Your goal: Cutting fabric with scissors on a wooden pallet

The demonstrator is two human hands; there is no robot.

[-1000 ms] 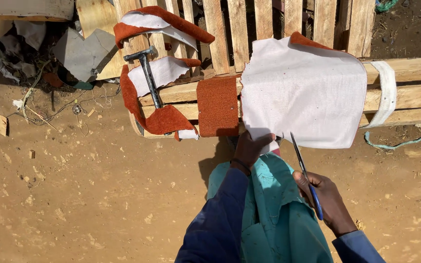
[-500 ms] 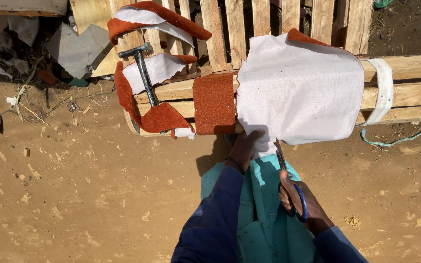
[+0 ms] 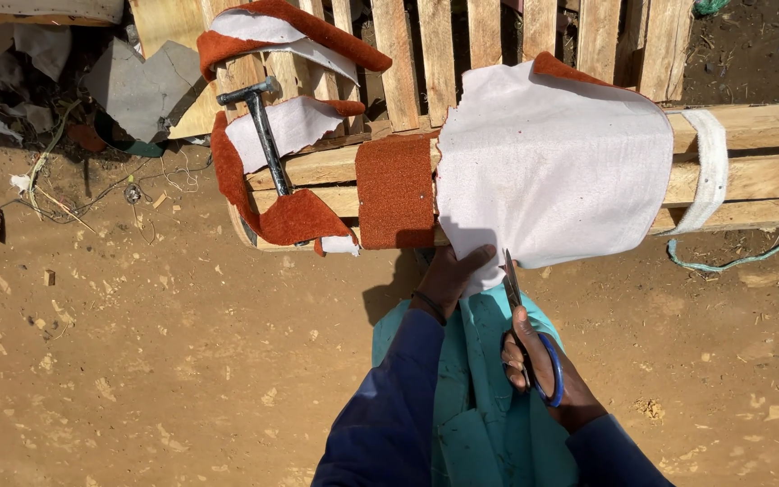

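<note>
A fabric sheet (image 3: 552, 171) hangs over the front edge of a pallet (image 3: 750, 153). Under its lower edge, the left hand (image 3: 451, 280) grips it, with scissors (image 3: 517, 307) in the right hand (image 3: 543, 370) just to the right. A carpet piece (image 3: 395, 191) lies left of the sheet. Further left, a hammer (image 3: 263, 131) rests on scraps (image 3: 286, 131). A strap (image 3: 710, 167) wraps the beam right of the sheet; a cord (image 3: 741, 260) lies on the ground (image 3: 137, 361) below it.
</note>
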